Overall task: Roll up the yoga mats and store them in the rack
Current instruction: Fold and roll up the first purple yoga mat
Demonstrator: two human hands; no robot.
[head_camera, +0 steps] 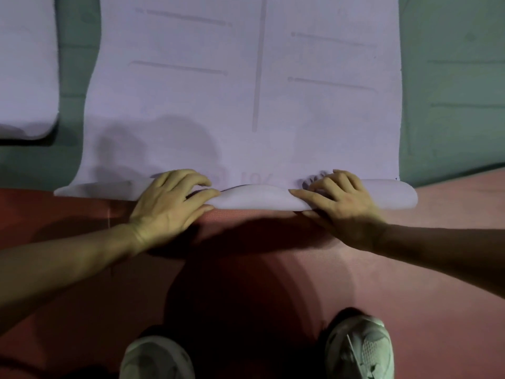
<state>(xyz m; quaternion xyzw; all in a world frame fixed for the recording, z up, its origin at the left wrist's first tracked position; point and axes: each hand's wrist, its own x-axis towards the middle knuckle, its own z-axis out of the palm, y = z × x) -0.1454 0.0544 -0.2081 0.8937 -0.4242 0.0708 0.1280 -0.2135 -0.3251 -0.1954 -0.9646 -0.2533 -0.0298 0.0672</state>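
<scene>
At the far left lies a second lilac mat (24, 77) with a rounded corner, flat and unrolled, cut off by the picture's edge. A strip of dull green floor covering (73, 77) separates it from the main lilac foam yoga mat (191, 105). This mat is spread flat in the middle of the view and printed with a faint centre line and short slanted guide lines on either side. Its left edge waves slightly.

Only the near end of this mat is turned over into a low, loose rolled end (257, 199), which runs across the boundary between the green covering and a reddish-pink textured floor mat (410, 296) below. The roll is flatter at its left tip and rounder at its right tip.

The left hand (169, 206) grips the roll left of centre, with its fingers curled over the top and its thumb against the near side. Between the hands the roll bulges upward a little. The right hand (344, 206) grips the roll right of centre, with its fingers bent over the top, its forefinger stretched along the fold and its thumb under the near side. The two hands are well apart.

At the right edge is a green mat (451, 91) with faint lines, lying flat. At the bottom, a left white mesh trainer (157, 359) and a right white mesh trainer (358, 348) stand on the reddish-pink mat.
</scene>
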